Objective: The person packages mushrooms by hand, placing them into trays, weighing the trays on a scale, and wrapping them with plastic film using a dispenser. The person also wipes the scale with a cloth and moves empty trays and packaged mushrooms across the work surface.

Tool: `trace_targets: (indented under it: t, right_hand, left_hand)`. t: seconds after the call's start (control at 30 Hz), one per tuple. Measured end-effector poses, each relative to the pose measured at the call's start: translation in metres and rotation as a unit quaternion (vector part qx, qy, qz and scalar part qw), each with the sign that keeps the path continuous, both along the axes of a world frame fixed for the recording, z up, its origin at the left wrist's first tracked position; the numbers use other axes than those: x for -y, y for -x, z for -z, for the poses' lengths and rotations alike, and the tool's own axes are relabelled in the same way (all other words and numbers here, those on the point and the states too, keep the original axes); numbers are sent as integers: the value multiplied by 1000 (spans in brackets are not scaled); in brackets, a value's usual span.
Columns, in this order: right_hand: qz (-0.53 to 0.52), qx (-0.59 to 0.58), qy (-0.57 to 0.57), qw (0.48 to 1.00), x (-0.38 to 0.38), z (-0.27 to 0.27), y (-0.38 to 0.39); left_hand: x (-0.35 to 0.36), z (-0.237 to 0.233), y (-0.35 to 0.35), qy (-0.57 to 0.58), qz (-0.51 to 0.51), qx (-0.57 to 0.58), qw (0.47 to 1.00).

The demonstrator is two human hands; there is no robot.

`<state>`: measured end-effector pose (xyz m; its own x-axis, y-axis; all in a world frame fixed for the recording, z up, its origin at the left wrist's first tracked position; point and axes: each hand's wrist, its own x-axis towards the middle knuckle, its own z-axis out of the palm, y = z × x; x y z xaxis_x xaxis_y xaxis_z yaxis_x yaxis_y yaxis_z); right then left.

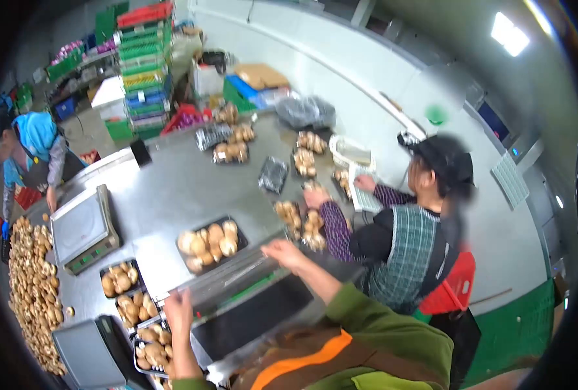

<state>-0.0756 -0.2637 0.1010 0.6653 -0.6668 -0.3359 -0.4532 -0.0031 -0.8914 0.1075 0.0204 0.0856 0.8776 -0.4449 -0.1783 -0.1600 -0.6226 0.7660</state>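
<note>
With left hand [178, 307] slack beside tray [136, 309] and right hand [282, 251] flat on wrapper [250, 320], could knock tray off table [172, 185].

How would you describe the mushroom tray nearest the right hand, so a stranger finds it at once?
Start at the big steel table and find the scale on its left side. To the right of it, near the right hand, lies a black tray of mushrooms. It lies alone on bare steel, while the other near trays sit in a row.

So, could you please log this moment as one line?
left hand at wrapping machine edge | right hand at its far rail | mushroom trays beside left hand
</note>
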Motion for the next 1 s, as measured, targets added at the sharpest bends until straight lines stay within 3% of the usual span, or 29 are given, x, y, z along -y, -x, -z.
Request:
trace_targets:
  t: [0.03, 0.07, 0.1, 0.13, 0.2, 0.23, 0.33, 0.37, 0.4, 0.43, 0.47, 0.53, 0.57, 0.6, 0.67, 0.7, 0.77, 0.87, 0.9, 0.93, 1.0]
  right_hand:
    - [23, 29, -135, 990, -2, -3, 7]
    - [31, 86, -289, 953, -5, 3, 13]
    - [86, 80, -517, 848, -4, 16, 10]
    - [85, 64, -631, 768, -8, 11, 5]
    - [-8, 123, -636, 762, 16, 12, -8]
    - [-35, 172, -632, 755, 33, -4, -16]
    - [-126, 347, -531, 763, 61, -70, -57]
    - [-71, 378, -472, 793, 59, -95, -75]
    - [-11, 406, -412, 815, 54, -109, -94]
    - [-65, 396, -302, 865, 58, -105, -114]
    - [-118, 382, -185, 898, 68, -94, -137]
    - [-114, 301, -98, 942, 80, -35, -174]
    - [-140, 232, -75, 960, 85, -5, -181]
    - [-165, 160, -48, 972, 88, 22, -185]
    - [-198, 171, -56, 964, 93, 65, -185]
    - [-198, 170, -55, 964, 90, 58, -186]
    - [-188, 90, 73, 975, 79, 47, -169]
    - [-191, 79, 66, 976, 78, 40, -166]
    - [-205, 59, 142, 967, 77, 38, -165]
    - [-206, 61, 146, 966, 76, 33, -163]
    - [-282, -87, 266, 918, 76, 21, -159]
  left_hand:
    - [-7, 23, -2, 81, 12, -61, 995]
    - [-4, 15, 3, 164, -12, -284, 945]
    - [-1, 3, 9, 198, -47, -416, 886]
    - [7, -3, 9, 210, -98, -553, 801]
    - [7, 9, -16, 367, -24, -708, 602]
    - [11, -18, -25, 436, -70, -664, 604]
    - [36, -97, -44, 617, -42, -473, 627]
    - [49, -99, -56, 647, -10, -346, 679]
    - [63, -110, -67, 581, 33, -206, 787]
    - [76, -92, -83, 508, 61, -98, 853]
    - [93, -69, -103, 426, 90, 16, 900]
    - [108, -38, -117, 197, 141, 108, 964]
    - [114, 3, -134, 109, 172, 40, 978]
    - [114, 9, -125, 27, 169, 41, 984]
    - [114, 36, -118, 100, 219, 167, 956]
    - [113, 34, -118, 103, 220, 168, 955]
    - [108, 17, -110, 75, 262, 140, 952]
    - [98, -6, -99, 15, 300, 150, 942]
    - [93, -14, -96, 26, 303, 132, 944]
    - [89, -25, -93, 38, 305, 114, 945]
    - [85, -36, -88, 42, 288, 123, 949]
